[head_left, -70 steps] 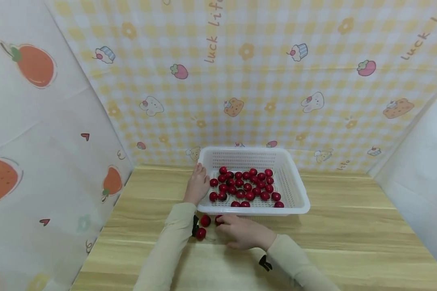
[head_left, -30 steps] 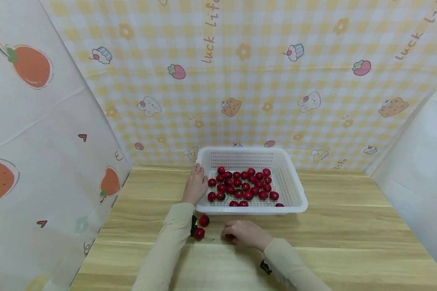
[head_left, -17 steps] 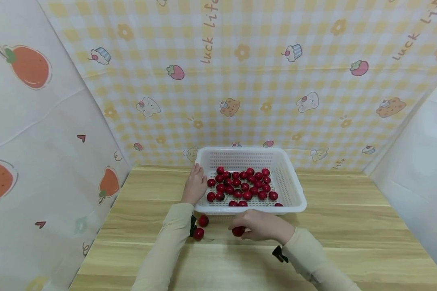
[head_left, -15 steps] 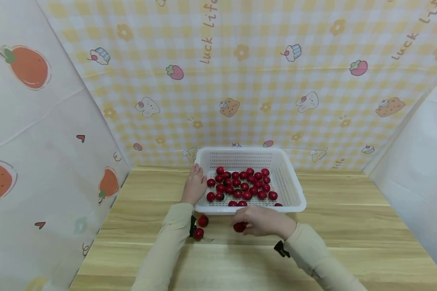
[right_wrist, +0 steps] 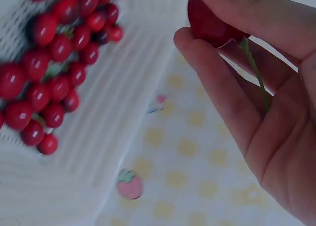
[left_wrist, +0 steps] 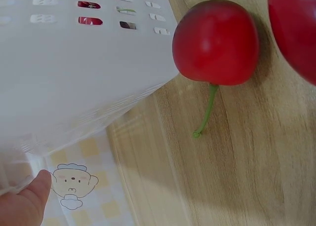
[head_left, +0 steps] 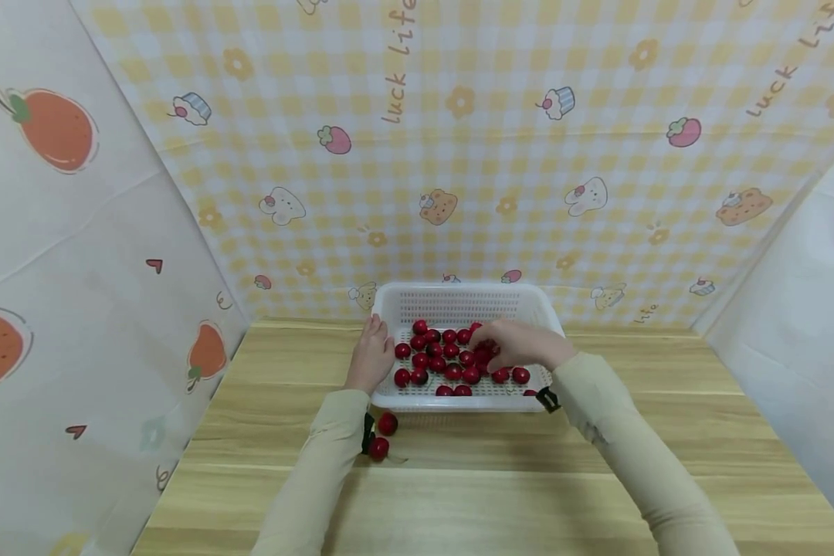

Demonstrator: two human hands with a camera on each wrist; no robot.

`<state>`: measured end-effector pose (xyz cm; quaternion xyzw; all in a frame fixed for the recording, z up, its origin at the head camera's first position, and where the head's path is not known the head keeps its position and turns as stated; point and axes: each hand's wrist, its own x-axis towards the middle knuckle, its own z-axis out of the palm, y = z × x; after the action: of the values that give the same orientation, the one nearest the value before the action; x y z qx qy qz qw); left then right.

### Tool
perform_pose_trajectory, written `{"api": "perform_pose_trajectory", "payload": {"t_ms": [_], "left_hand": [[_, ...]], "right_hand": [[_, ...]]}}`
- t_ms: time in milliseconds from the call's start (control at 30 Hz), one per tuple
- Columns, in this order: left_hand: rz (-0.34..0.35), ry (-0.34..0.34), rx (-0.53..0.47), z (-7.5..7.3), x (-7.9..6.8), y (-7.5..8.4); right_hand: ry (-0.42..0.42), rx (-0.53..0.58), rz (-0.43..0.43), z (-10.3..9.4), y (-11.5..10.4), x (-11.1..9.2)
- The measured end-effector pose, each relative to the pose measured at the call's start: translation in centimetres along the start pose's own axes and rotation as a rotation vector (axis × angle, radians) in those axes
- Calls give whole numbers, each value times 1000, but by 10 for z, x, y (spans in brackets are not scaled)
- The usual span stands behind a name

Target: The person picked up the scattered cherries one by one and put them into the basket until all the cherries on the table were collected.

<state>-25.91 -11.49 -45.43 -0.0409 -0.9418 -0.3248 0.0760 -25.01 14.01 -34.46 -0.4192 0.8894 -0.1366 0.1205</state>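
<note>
My left hand (head_left: 371,359) holds the left rim of a white plastic basket (head_left: 452,402), its thumb side over the inside. A fingertip (left_wrist: 37,189) shows by the outer wall in the left wrist view. Many red cherries (head_left: 452,371) lie spread on the basket's floor. Over the right part of them is my right hand (head_left: 521,344). Its thumb and fingers pinch a dark red cherry (right_wrist: 212,21) with a green stem, clear in the right wrist view. On the table before the basket lie two cherries, one nearer the basket (head_left: 388,423) and one with its stem out (head_left: 379,448).
The basket stands on a wooden table (head_left: 472,502) close to a yellow checked cloth backdrop (head_left: 459,170). White printed sheets hang at the left (head_left: 111,270) and right (head_left: 799,332). A dark strap piece (head_left: 368,434) on the left wrist is beside the two loose cherries.
My right hand picked up a cherry from the table in front of the basket and moved up and right over the basket with it. The left hand stays at the rim.
</note>
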Motion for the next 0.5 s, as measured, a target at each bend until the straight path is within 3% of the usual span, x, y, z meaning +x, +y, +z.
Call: {"api": "perform_pose_trajectory", "payload": {"t_ms": [267, 500], "left_hand": [[16, 18, -1, -3, -1, 0], [28, 30, -2, -1, 1, 0]], "right_hand": [[-195, -39, 163, -3, 29, 28], [-272, -39, 313, 8, 43, 44]]}}
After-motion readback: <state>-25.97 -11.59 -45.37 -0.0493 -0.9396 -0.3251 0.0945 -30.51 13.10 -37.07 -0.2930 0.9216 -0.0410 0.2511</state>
